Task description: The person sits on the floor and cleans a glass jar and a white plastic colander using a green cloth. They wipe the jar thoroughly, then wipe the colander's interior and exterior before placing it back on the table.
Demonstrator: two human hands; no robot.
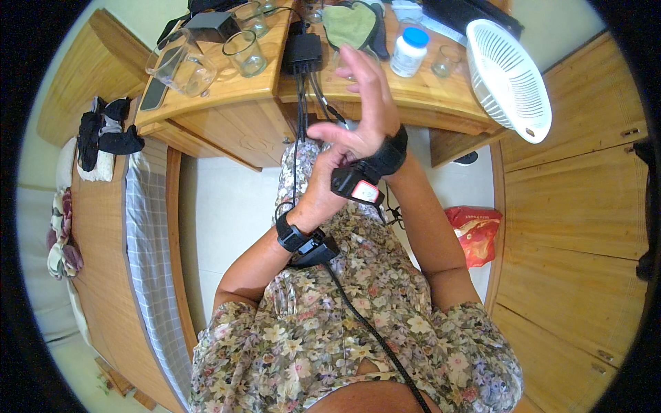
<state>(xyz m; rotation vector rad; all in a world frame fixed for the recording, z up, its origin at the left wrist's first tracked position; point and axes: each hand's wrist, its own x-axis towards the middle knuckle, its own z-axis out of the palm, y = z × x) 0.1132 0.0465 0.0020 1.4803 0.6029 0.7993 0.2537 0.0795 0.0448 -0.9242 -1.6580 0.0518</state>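
My right hand [373, 106] is raised before the desk, fingers and thumb apart, holding nothing. A black strap [395, 149] wraps its wrist and carries a small black device [353, 185] with a red-edged white label. Against that device and the underside of the wrist lies my left hand [324, 190]; its fingertips are hidden, so its grip cannot be made out. Another strapped black device [312, 248] sits on my left wrist, with a black braided cable [366, 325] running from it down across my floral clothing. Just beyond my right fingers is a green cloth item [347, 26].
On the wooden desk [258, 93] stand a black cable hub [303, 51], clear glass cups [245, 57], a glass jug [188, 69], a phone [160, 85] and a blue-capped white bottle [409, 54]. A white basket [508, 82] overhangs its right edge. A red bag [475, 235] lies on the floor beside wooden cabinets [573, 206].
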